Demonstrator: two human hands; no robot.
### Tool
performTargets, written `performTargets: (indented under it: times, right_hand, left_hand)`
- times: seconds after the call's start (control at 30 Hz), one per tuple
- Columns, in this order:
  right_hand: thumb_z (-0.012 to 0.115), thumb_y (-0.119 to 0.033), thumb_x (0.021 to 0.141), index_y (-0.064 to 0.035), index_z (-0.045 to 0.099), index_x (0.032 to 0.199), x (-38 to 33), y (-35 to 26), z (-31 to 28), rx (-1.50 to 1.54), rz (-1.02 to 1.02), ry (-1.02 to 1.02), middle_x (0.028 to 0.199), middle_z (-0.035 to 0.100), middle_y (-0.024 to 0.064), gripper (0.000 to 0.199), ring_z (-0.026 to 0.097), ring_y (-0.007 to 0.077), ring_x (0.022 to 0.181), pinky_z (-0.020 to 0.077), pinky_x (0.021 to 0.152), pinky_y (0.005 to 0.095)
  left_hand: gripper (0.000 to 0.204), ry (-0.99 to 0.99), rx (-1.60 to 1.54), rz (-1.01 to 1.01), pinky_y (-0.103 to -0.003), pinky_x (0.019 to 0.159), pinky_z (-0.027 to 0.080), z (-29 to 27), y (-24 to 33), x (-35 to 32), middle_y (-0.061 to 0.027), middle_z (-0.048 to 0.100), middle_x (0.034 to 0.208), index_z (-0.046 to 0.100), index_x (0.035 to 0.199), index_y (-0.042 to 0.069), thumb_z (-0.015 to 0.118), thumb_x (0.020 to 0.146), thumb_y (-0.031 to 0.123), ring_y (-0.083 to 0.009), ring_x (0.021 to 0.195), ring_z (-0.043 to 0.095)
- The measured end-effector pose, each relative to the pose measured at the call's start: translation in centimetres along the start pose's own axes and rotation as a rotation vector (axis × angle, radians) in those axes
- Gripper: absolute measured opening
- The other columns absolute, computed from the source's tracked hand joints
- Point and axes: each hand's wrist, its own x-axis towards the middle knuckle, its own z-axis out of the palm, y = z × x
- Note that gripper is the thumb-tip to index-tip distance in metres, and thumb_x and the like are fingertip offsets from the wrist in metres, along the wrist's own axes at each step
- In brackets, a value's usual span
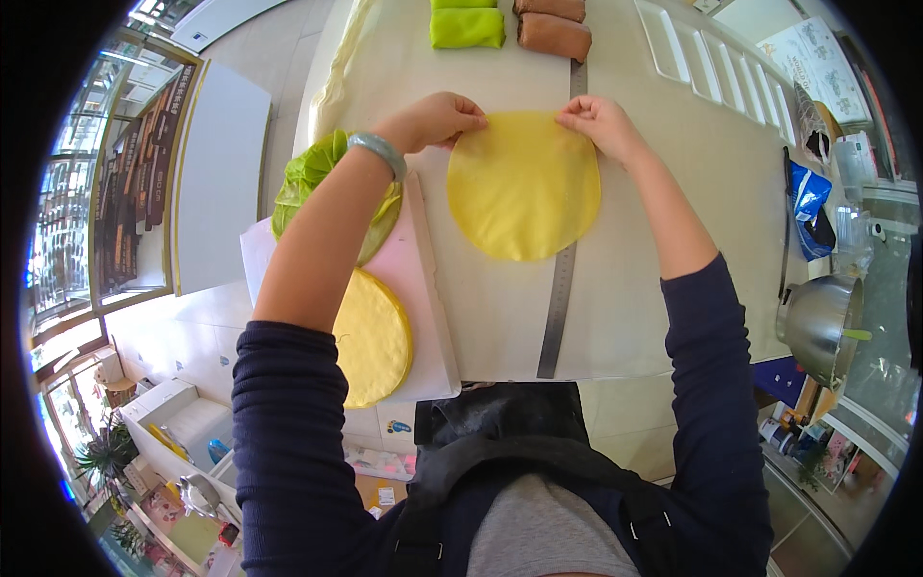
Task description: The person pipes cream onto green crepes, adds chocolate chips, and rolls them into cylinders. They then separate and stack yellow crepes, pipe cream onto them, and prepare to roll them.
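Table point(505, 327): pale-topped, spreads under most of the work, ends just short of the body.
Board point(433, 313): whitish-pink, lies at the table's left near corner.
Tray point(710, 72): white, ribbed into long compartments, sits at the far right.
Yellow sheet point(522, 192): thin, translucent, nearly round, without a clear long axis; lies centrally over the table, extends bodyward from the pinched far edge; cannot tell how much is lifted.
Thick yellow disc point(375, 337): rests on the board, partly hidden by the left forearm.
Green leafy-looking piece point(312, 183): lies beyond the disc, crossed by the same forearm.
Ruler point(555, 322): dark, narrow, runs lengthwise under the sheet's right part.
Left hand point(435, 122): pinches the sheet's far left edge, fingertips closed together.
Right hand point(603, 127): pinches the far right edge, about equally near the sheet's middle.
Blocks: paired green point(467, 29) and brown point(555, 37), lie beyond both hands.
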Motion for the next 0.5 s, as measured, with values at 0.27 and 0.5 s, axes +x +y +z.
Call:
performTargets:
  times: [0.27,0.5]
  right_hand:
    - [0.077,-0.019,0.094,-0.0057,0.071,0.113,-0.9,-2.4,2.1,-0.469,-0.389,0.481,0.105,0.072,0.0079,0.025,0.069,0.0256,0.1,0.0546,0.088,0.0382]
    - [0.082,-0.016,0.085,-0.0132,0.072,0.102,-14.1,-7.2,17.9,-0.289,-0.813,-0.533,0.108,0.067,0.0022,0.02,0.061,0.0251,0.11,0.046,0.098,0.0406]
  left_hand:
    - [0.041,0.58,0.482,0.581,-0.037,0.093,0.055,0.3,0.7,-4.3,-0.0119,0.067,0.119,0.062,0.133,0.004,0.07,0.099,0.026,-0.0255,0.102,0.066]
    - [0.017,0.385,0.663,0.491,-0.044,0.089,0.051,5.6,-6.5,-29.2,-0.0107,0.063,0.099,0.068,0.095,0.008,0.078,0.081,0.006,-0.0343,0.102,0.061]
